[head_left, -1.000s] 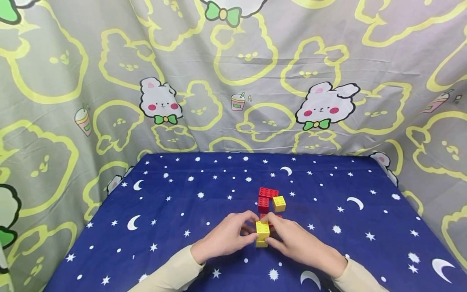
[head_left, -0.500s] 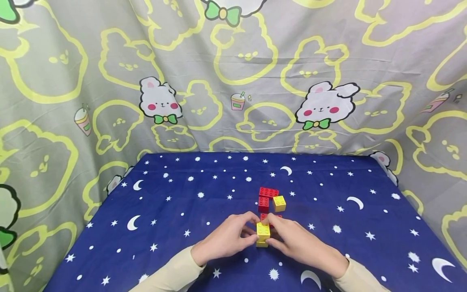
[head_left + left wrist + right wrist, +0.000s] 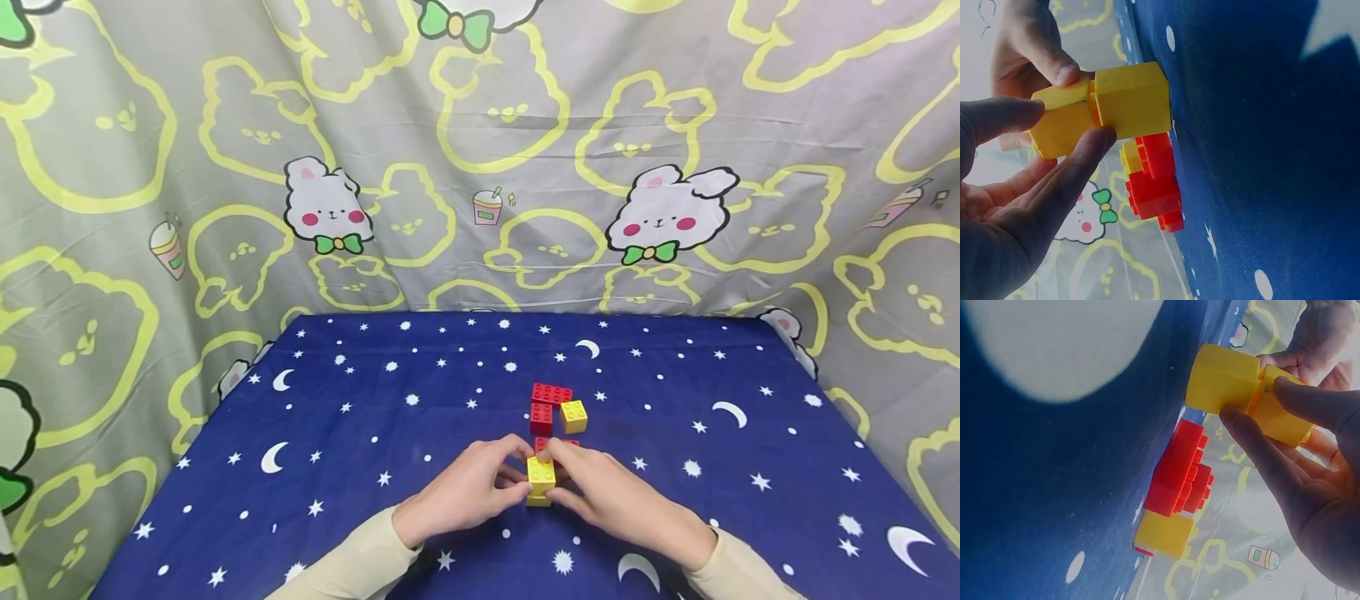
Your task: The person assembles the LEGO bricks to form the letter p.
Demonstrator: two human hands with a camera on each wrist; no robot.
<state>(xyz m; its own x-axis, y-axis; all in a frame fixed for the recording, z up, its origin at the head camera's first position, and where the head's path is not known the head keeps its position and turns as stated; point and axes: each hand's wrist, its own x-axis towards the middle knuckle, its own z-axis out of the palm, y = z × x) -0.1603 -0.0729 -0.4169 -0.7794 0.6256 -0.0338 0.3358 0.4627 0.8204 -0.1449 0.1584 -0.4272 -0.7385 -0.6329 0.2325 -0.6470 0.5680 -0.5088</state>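
Note:
Two yellow blocks stand one over the other near the front of the table. The left hand (image 3: 471, 487) and the right hand (image 3: 611, 498) pinch the upper yellow block (image 3: 541, 473) from both sides. In the left wrist view, the upper block (image 3: 1060, 119) sits slightly askew on the lower block (image 3: 1134, 100), with a narrow gap between them. The right wrist view shows a thumb and fingers of the right hand (image 3: 1316, 444) on the upper block (image 3: 1279, 409), one fingertip reaching the lower block (image 3: 1222, 378).
Just behind the hands lies a red brick (image 3: 572, 444), partly hidden. Farther back are a small red brick (image 3: 541, 419), a yellow block (image 3: 573, 417) and a longer red brick (image 3: 552, 393). A patterned curtain (image 3: 420, 125) hangs behind the blue starry cloth (image 3: 360, 425).
The upper yellow block has shifted very slightly toward the front and right, with both hands still on it. The loose bricks lie as before.

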